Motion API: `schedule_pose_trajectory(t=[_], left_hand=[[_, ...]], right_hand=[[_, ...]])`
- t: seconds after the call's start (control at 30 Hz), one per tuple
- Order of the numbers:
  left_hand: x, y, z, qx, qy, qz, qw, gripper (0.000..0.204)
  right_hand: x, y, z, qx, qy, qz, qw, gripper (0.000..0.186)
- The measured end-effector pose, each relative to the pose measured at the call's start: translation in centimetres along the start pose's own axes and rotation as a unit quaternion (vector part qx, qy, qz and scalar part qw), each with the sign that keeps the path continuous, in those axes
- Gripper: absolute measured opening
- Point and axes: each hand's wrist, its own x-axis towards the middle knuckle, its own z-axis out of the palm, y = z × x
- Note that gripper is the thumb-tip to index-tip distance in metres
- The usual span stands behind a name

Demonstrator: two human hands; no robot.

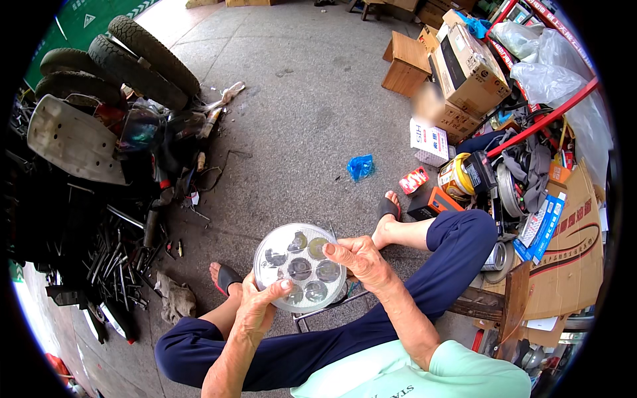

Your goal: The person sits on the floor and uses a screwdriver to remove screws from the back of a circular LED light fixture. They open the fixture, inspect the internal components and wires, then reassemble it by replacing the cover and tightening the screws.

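Between my two hands is a round headlight lamp (300, 268), its clear ribbed lens turned up, with several round reflector cups inside. My left hand (260, 300) grips its lower left edge, the thumb lying over the lens rim. On the right edge, my right hand (363, 261) holds it with the thumb on the lens and the fingers bent behind the rim. The fingers under the lamp are mostly hidden. Below it, part of a metal frame (332, 307) shows between my legs.
Tyres (142, 63), a pale plastic panel (73, 139) and a heap of metal tools (119, 262) lie left. A blue plastic scrap (360, 168) and a red box (413, 180) are ahead. Cardboard boxes (468, 66), a yellow tub (455, 174) and a red metal frame (544, 118) stand right.
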Motion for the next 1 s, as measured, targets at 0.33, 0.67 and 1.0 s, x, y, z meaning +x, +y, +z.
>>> schedule_pose_trajectory(t=[0.33,0.67,1.0], left_hand=[[-1.1,1.2,1.1,-0.069,0.033,0.114,0.991,0.067],[0.5,0.5,-0.5,-0.01,0.102,-0.016,0.995,0.063],[2.9,-3.0,2.5,-0.117,0.164,-0.005,0.979,0.057]], right_hand=[[1.2,1.8,0.3,-0.001,-0.153,0.011,0.988,0.045],[1.2,13.7,5.6,-0.17,-0.104,-0.435,0.878,0.016],[-4.6,5.0,2.5,0.192,-0.176,0.12,0.958,0.016]])
